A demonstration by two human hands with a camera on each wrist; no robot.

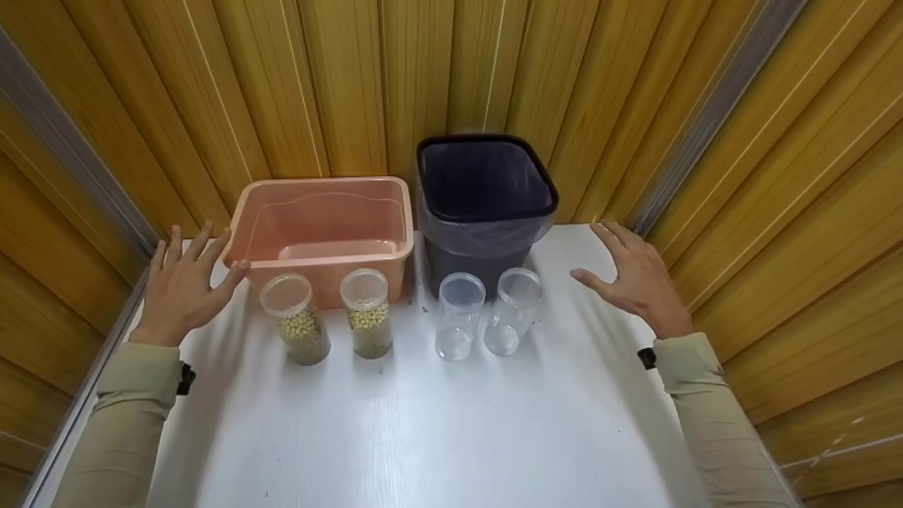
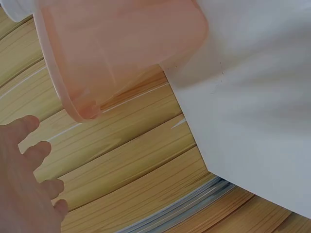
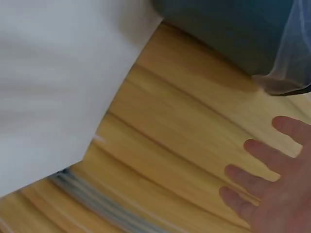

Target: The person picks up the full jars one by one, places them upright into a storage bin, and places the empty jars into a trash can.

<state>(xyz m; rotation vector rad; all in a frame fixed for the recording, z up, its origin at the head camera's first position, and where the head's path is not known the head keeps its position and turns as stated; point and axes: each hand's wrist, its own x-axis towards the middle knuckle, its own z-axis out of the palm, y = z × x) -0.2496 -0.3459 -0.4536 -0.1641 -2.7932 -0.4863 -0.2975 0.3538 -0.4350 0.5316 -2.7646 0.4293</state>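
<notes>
My left hand (image 1: 182, 291) is held with fingers spread at the left of the pink basin (image 1: 321, 283), holding nothing. On the other side my right hand (image 1: 633, 279) hovers with fingers extended, to the right of the dark bin (image 1: 476, 250), and it too is without anything in its grasp. Two clear jars partly filled with yellowish beans, a left one (image 1: 300, 328) and a right one (image 1: 369, 321), stand upright before the basin. Two clear jars without contents, one (image 1: 460, 317) beside the other (image 1: 513, 310), stand in front of the bin.
All of it stands on a white table (image 1: 423, 437). Wood-patterned panels (image 1: 346, 85) enclose the table at the back and both sides, with metal strips at the corners. A clear plastic liner (image 1: 487, 238) hangs over the bin's rim.
</notes>
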